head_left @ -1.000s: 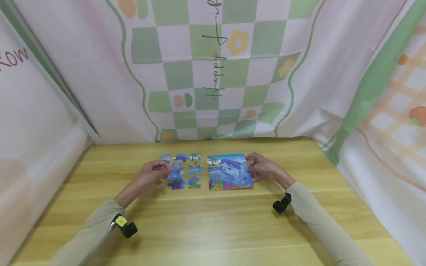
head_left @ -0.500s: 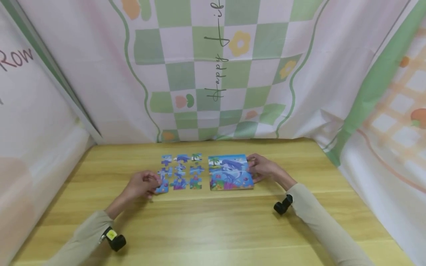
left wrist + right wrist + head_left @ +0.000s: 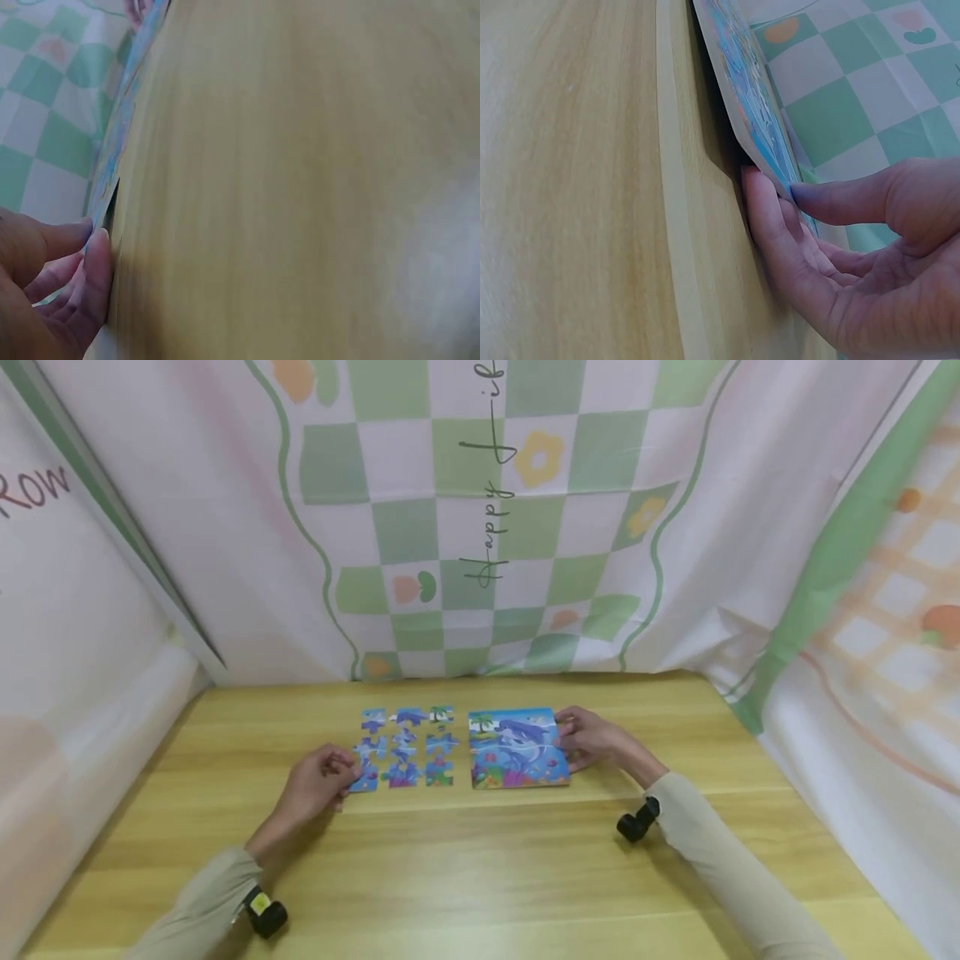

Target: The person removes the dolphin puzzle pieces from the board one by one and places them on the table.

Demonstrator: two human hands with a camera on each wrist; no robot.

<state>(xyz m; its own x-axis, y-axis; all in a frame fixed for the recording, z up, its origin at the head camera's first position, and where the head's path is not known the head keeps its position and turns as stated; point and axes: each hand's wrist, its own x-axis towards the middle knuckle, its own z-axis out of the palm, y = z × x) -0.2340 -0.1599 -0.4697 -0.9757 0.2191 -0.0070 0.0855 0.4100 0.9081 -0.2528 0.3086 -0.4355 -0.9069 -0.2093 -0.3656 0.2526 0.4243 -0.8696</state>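
Observation:
My left hand (image 3: 318,778) pinches a blue corner jigsaw piece (image 3: 365,779) at the near left of a group of loose pieces. In the left wrist view, thumb and fingertip meet on that piece's edge, which is slightly raised from the table. The loose jigsaw pieces (image 3: 405,746) lie in rows with small gaps, several of them, printed with dolphin and sea parts. To their right is a square dolphin picture board (image 3: 517,752). My right hand (image 3: 592,739) grips its right edge, thumb on top and fingers beneath; the right wrist view shows this edge lifted off the wood.
The wooden table (image 3: 480,860) extends in front of the pieces and to both sides. A checked green and white curtain (image 3: 495,568) hangs at the table's back edge, with more cloth on the left and right sides.
My left hand has moved left and towards me with the corner piece, away from the middle column, uncovering the left column. My right hand stays on the picture board.

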